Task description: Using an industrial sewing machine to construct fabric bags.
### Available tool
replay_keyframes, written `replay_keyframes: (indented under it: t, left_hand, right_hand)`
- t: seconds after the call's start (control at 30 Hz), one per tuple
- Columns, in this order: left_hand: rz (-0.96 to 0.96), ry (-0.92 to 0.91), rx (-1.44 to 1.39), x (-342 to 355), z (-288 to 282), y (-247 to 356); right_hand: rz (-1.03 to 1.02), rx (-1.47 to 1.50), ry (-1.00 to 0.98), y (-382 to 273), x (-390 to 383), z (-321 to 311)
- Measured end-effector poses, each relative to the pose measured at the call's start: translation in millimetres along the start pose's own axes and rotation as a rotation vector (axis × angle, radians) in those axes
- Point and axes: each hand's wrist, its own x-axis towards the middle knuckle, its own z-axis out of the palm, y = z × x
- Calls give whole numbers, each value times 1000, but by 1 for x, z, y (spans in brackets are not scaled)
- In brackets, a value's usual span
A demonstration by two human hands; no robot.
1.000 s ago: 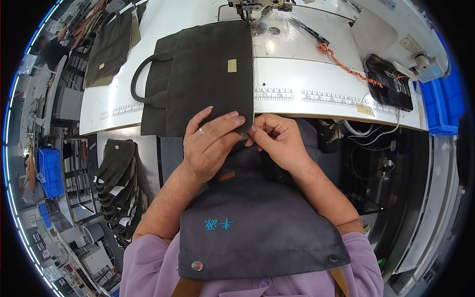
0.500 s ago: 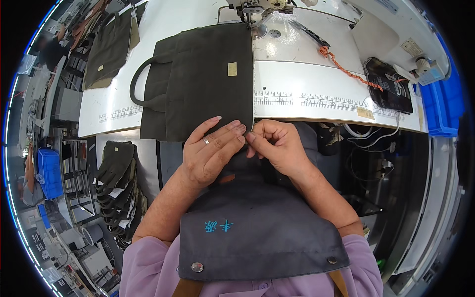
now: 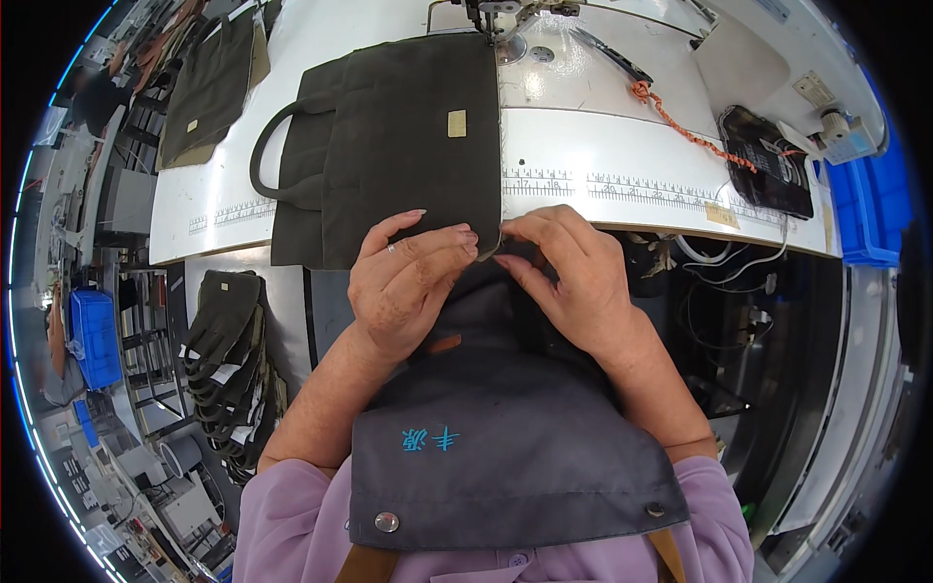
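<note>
A dark olive fabric bag with a looped handle at its left side and a small pale label lies flat on the white table. Its right edge runs up to the sewing machine's presser foot. My left hand holds the bag's near right corner, fingers on top, the thumb hidden. That corner hangs over the table's front edge, and a strip of its raw edge is turned up. At the same edge, my right hand has its index fingertip by the fabric, thumb apart from it; its other fingers are largely hidden.
Thread snips with an orange braided cord lie right of the needle, near a dark phone-like object. Another olive bag piece lies far left. A stack of similar pieces hangs lower left. Blue bins stand at the right.
The bag has shifted slightly up and left. My right hand has loosened from a closer pinch, its thumb and index finger now apart; my left hand has slid slightly left.
</note>
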Motion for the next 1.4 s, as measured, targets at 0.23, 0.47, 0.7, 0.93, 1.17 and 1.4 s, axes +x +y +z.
replay_keyframes:
  t: [0.23, 0.47, 0.7, 0.93, 1.17, 1.4]
  left_hand:
    - [-314, 12, -174, 1, -2, 4]
    - [-512, 47, -397, 3, -3, 4]
    - [-481, 61, -396, 1, -1, 3]
    - [-311, 22, -276, -1, -8, -3]
    - [-62, -56, -43, 7, -12, -5]
    - [81, -128, 117, 4, -15, -5]
  right_hand:
    - [-53, 1, 31, 0, 12, 7]
    - [-6, 56, 14, -2, 17, 8]
    - [34, 75, 5, -2, 17, 9]
    - [6, 67, 11, -2, 17, 9]
    - [104, 153, 28, -5, 3, 6]
    - [158, 184, -8, -1, -9, 9]
